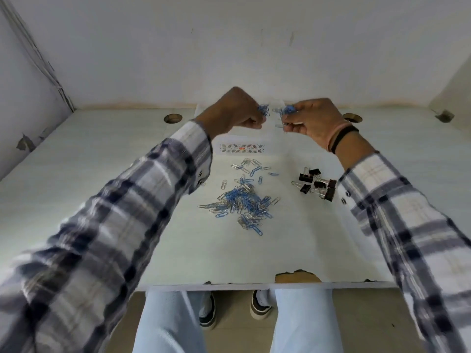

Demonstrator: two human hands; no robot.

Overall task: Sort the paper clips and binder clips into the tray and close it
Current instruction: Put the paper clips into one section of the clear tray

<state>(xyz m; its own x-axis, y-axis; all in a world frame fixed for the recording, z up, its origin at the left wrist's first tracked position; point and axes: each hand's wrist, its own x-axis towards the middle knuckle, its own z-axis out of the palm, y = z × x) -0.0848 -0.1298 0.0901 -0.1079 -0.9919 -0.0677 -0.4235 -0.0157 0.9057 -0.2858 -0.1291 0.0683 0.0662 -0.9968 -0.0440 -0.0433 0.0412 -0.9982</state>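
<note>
Nearest to me, under the worktop (102, 200) edge, I see pale trousers and two dark shoes on the floor. The near edge of the worktop is chipped, showing brown board.

Further in, at the middle of the worktop, lies the loose heap of paper clips (242, 197), blue and silver mixed, with a few strays scattered toward the far side. To its right, well apart from it, sits a small cluster of black binder clips (317, 184), just beside my right sleeve.

Beyond the heap I make out the tray (242, 148), a pale box with a patterned front; most of it is hidden under my hands and hard to read.

Farthest, both hands are raised above the tray, near each other but not touching. My left hand (235, 112) has its fingers curled, pinching a bunch of blue paper clips at the fingertips. My right hand (312, 121), with dark and pink bands on the wrist, likewise pinches a clump of blue clips. Behind them stands a white wall.
</note>
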